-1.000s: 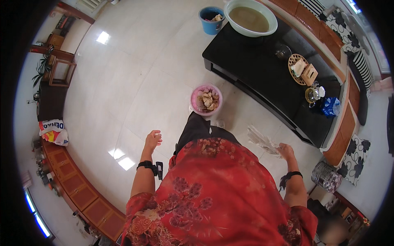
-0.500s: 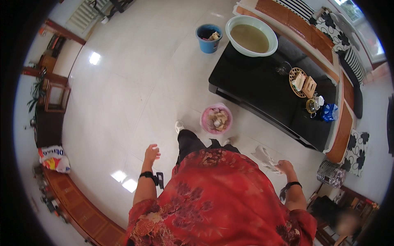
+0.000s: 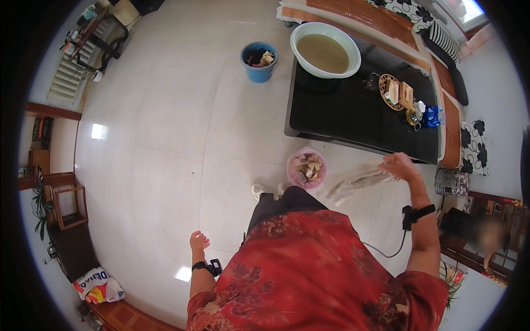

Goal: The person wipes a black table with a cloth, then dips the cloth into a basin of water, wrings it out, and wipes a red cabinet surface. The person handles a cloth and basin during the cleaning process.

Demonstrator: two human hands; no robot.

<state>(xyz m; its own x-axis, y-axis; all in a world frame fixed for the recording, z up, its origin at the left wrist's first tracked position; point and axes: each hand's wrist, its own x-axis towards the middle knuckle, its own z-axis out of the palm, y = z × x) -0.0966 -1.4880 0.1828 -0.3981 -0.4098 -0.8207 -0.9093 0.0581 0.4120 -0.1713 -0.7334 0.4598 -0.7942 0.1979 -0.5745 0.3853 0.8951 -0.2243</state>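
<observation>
My right hand is closed round one end of a pale grey cloth. The cloth trails from the hand toward the left, hanging over the floor beside the black coffee table. My left hand is low at my left side, away from any object, fingers loosely apart and nothing in it. In front of my feet stands a pink-lined waste bin with crumpled paper and scraps in it. On the table's far left corner sits a large pale basin of murky water.
A blue bucket with cloths in it stands left of the table. A wicker tray, a tissue box and a glass teapot are on the table. Another person is at the right. A sofa lines the far side.
My right hand has lifted and moved forward and right, with the cloth stretched out to its left. My left hand is lower in view. The view has turned, shifting the room around me.
</observation>
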